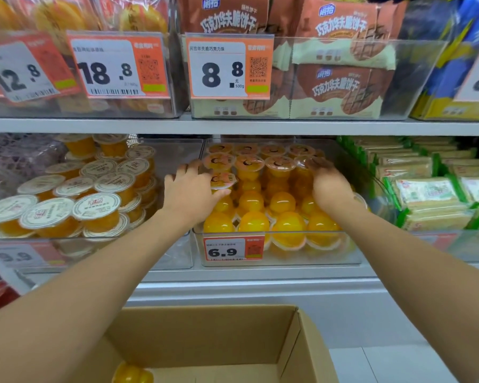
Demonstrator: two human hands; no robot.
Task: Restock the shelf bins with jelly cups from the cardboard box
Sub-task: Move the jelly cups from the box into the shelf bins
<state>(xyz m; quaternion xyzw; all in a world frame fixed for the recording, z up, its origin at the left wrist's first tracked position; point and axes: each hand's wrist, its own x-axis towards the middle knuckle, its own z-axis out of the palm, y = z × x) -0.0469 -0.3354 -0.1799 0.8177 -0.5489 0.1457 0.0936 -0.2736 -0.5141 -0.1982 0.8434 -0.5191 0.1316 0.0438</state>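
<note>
Now left hand (188,194) pinches one jelly cup (223,180); right hand (329,183) unclear; four cups (255,223) front the bin (277,262).

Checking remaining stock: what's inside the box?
Yellow jelly cups, perhaps two, lie low in the box towards its left, with bare cardboard floor beside them. The left arm and the picture's bottom edge hide the rest.

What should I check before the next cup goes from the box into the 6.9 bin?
1. Room in 6.9 bin: not ok, looks full to the front wall.
2. Stock in cardboard box: ok, jelly cups show.
3. Free left hand: cannot tell, thumb under a tilted cup.
4. Free right hand: cannot tell, it covers stacked cups.
5. Open cardboard box: ok.
</note>
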